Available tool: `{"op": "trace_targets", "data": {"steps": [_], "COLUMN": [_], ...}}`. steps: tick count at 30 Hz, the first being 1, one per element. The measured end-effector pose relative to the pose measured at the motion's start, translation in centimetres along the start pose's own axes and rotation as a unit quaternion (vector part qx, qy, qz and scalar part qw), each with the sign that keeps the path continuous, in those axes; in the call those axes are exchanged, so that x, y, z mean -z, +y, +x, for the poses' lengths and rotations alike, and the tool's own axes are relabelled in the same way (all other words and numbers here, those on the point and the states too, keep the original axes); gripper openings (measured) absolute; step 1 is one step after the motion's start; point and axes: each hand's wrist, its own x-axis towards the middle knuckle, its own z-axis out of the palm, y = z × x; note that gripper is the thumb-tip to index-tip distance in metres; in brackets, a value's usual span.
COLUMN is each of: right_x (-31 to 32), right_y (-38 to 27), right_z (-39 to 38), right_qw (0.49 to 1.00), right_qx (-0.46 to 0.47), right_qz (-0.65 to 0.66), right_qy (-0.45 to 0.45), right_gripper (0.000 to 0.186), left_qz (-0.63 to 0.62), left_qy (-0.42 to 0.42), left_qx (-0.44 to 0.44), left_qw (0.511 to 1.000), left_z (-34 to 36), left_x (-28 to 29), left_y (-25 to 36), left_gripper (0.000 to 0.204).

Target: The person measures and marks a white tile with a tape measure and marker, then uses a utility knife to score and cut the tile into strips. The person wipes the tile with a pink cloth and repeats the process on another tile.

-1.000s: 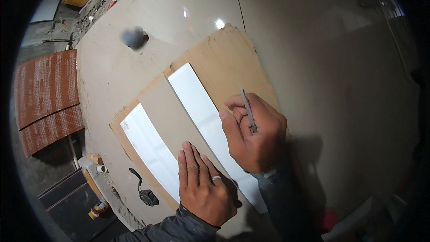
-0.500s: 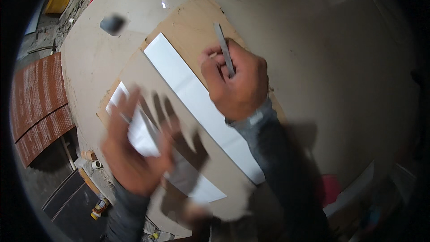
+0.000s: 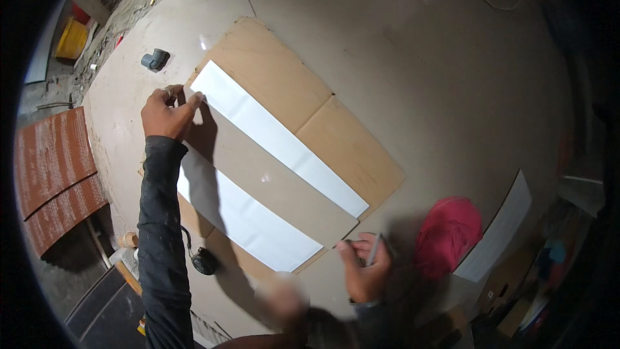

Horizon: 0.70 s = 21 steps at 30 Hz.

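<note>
A beige panel (image 3: 271,174) lies on flattened brown cardboard (image 3: 349,136). Two long white strips run along it: a tapering right strip (image 3: 278,132) and a left strip (image 3: 252,223), partly crossed by my arm's shadow. My left hand (image 3: 169,115) is at the far left corner of the panel, with thumb and fingers closed beside the end of the right strip; what they pinch is hidden. Close to the panel's near right corner, my right hand (image 3: 368,274) grips a thin, flat grey stick (image 3: 374,250), which points up between its fingers.
A grey pipe elbow (image 3: 155,60) lies beyond my left hand. A pink cloth-like item (image 3: 450,236) and a white sheet (image 3: 496,232) are at the right. By my left forearm sits a small black round object (image 3: 205,262). Ribbed reddish-brown sheets (image 3: 58,161) stand at far left.
My left hand has moved away to the panel's far left corner and closed. My right hand, still holding the grey stick, has come back toward me, off the cardboard. The view has shifted.
</note>
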Motion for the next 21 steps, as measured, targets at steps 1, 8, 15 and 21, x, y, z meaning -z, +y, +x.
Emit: {"op": "trace_targets", "data": {"steps": [1, 8, 15, 21], "right_x": [-0.9, -3.3, -2.6, -2.1], "right_y": [0.7, 2.1, 2.5, 2.6], "right_z": [-1.1, -2.0, -2.5, -1.5], "right_qw": [1.0, 0.998, 0.99, 0.985], "right_qx": [-0.002, -0.019, -0.024, -0.038], "right_qz": [0.018, 0.046, 0.085, 0.048], "right_qy": [-0.007, -0.038, -0.112, -0.161], "right_gripper": [0.045, 0.034, 0.035, 0.025], "left_qz": [0.005, -0.05, -0.11, -0.123], "left_qy": [0.001, 0.043, 0.067, 0.099], "left_qx": [0.006, 0.013, -0.054, -0.045], "left_qw": [1.0, 0.998, 0.99, 0.986], "left_z": [-0.2, -2.9, -4.6, -4.6], "left_x": [0.1, 0.3, -0.1, -0.8], "left_y": [-0.5, -3.9, -6.3, -5.6], "left_gripper": [0.06, 0.061, 0.055, 0.053]}}
